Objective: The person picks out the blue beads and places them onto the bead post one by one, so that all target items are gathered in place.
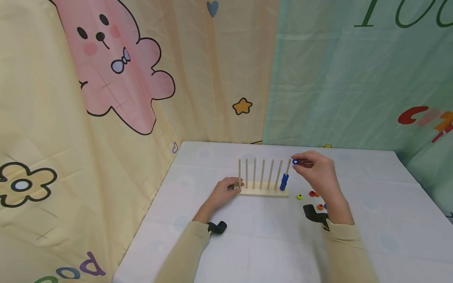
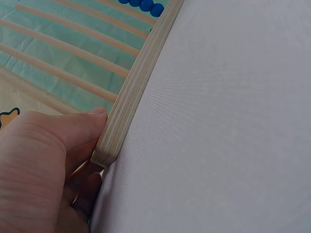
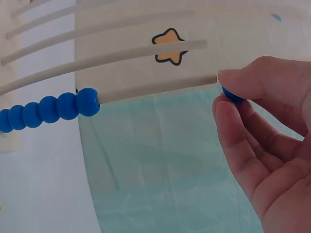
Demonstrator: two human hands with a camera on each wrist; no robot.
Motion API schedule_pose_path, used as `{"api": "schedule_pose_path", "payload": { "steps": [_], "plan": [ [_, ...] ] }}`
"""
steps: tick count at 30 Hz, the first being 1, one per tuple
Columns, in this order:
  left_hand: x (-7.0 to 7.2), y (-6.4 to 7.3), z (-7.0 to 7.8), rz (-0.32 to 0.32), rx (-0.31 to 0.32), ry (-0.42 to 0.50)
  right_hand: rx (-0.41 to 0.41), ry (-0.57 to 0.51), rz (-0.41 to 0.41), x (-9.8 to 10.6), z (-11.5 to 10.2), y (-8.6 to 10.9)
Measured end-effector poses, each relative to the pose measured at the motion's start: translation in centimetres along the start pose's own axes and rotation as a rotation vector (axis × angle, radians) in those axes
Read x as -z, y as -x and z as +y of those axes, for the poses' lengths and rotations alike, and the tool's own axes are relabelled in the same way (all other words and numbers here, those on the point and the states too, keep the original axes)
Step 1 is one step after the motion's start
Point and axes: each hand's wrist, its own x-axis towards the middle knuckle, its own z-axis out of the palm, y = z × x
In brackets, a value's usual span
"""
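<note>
A wooden peg rack with several upright pegs stands on the white table. On its rightmost peg sits a stack of blue beads, with the peg's upper part bare. My left hand grips the rack's left end, thumb on the base and fingers around the end, as the left wrist view shows. My right hand pinches a blue bead between thumb and fingers, right at the tip of that rightmost peg. In the right wrist view the fingers mostly cover this bead.
Loose beads lie on the table right of the rack: a yellow-green one, a red one, orange ones and a blue one partly behind the right wrist. Printed curtains hang behind the white table.
</note>
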Motion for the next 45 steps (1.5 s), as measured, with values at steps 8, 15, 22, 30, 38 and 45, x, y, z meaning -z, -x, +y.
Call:
{"api": "schedule_pose_path", "payload": {
  "steps": [8, 15, 22, 30, 38, 45],
  "plan": [
    [0.0, 0.0, 0.0, 0.01, 0.004, -0.004, 0.011, -0.015, 0.006, -0.5, -0.4, -0.4],
    [0.0, 0.0, 0.0, 0.011, -0.002, -0.025, 0.007, -0.025, -0.01, -1.0, 0.0, -0.7],
    [0.0, 0.0, -0.1, 0.013, -0.003, -0.017, 0.017, -0.028, -0.008, -1.3, 0.4, -0.9],
    [0.1, 0.1, -0.1, 0.006, 0.0, -0.007, 0.012, -0.027, -0.022, -1.6, 0.5, -1.1],
    [0.1, 0.1, 0.0, 0.0, 0.01, 0.001, 0.0, -0.035, -0.042, -1.6, 1.0, -0.9],
    [0.1, 0.0, 0.0, 0.002, 0.01, 0.013, -0.006, -0.04, -0.045, -1.7, 1.1, -0.7]
  ]
}}
